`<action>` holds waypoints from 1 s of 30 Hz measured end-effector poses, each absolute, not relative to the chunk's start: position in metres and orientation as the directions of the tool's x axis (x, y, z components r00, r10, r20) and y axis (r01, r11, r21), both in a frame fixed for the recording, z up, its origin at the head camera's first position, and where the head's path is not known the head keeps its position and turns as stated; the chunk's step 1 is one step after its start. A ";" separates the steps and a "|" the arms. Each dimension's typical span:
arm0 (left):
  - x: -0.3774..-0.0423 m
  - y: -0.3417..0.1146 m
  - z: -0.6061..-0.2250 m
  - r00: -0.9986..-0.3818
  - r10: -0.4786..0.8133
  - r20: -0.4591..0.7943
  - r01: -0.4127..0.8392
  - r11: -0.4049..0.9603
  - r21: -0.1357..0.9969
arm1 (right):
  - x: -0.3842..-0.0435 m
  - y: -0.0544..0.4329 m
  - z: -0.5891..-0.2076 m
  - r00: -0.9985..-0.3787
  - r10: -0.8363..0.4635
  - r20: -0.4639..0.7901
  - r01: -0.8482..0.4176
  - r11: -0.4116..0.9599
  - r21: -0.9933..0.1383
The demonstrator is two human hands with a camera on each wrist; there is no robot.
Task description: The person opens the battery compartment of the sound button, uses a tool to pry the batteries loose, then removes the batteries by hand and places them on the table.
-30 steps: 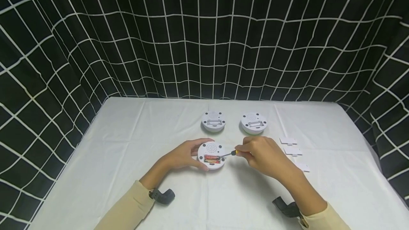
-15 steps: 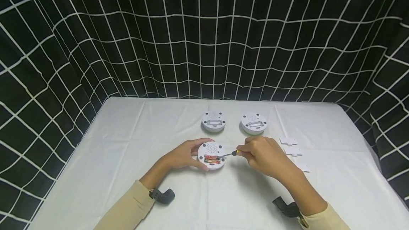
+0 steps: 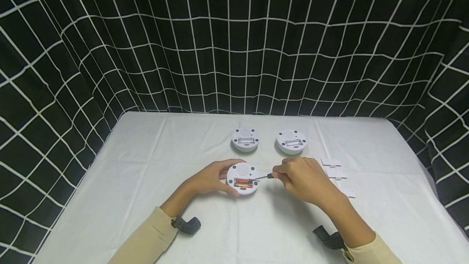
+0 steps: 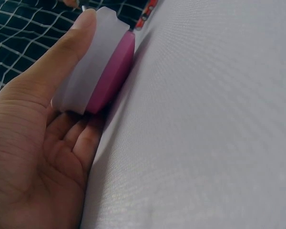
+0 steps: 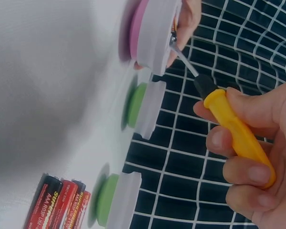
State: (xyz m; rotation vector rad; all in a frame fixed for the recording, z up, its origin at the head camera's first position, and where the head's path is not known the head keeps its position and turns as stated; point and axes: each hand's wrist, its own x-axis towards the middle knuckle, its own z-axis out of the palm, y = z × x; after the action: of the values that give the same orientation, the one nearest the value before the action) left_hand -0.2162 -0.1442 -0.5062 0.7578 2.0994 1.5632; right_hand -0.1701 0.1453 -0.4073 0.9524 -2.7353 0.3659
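My left hand (image 3: 210, 178) holds a round white device (image 3: 242, 169) by its left side, thumb at the near rim and fingers behind. Its face with the speaker holes is up, and its pink underside (image 4: 113, 76) is near the cloth. Two red batteries (image 3: 243, 183) lie side by side in its open compartment. My right hand (image 3: 304, 178) grips a screwdriver by its yellow handle (image 5: 238, 126), fingers wrapped round it. The screwdriver's metal shaft (image 3: 261, 177) slants left, its tip at the right end of the batteries.
Two similar round devices, one behind the left (image 3: 245, 145) and one to the right (image 3: 291, 146), show bare battery compartments. Several white covers (image 3: 335, 173) lie right of my right hand. Several AAA batteries (image 5: 57, 202) rest on the white cloth (image 3: 176, 141). Netted black curtain (image 3: 234, 52) surrounds the table.
My right hand has shifted very slightly to the right, and the handle's yellow part is now hidden in the head view. My left hand and the device stay in place.
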 end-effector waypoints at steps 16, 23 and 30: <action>-0.216 -0.144 -0.509 -0.771 0.637 -0.008 0.184 0.234 0.955 | -0.171 0.153 -0.395 -0.757 -0.585 0.290 -0.646 0.735 -0.204; -0.217 -0.145 -0.509 -0.772 0.635 -0.013 0.175 0.232 0.957 | -0.168 0.151 -0.393 -0.711 -0.630 0.311 -0.696 0.692 -0.191; -0.217 -0.145 -0.508 -0.771 0.637 -0.014 0.170 0.227 0.959 | -0.167 0.146 -0.399 -0.695 -0.645 0.318 -0.710 0.684 -0.168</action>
State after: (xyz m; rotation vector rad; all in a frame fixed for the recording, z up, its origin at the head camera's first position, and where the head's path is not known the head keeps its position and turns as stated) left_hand -0.2165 -0.1445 -0.5081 0.7441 2.1022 1.5620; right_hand -0.1665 0.1463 -0.3987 1.0894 -2.6633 0.4101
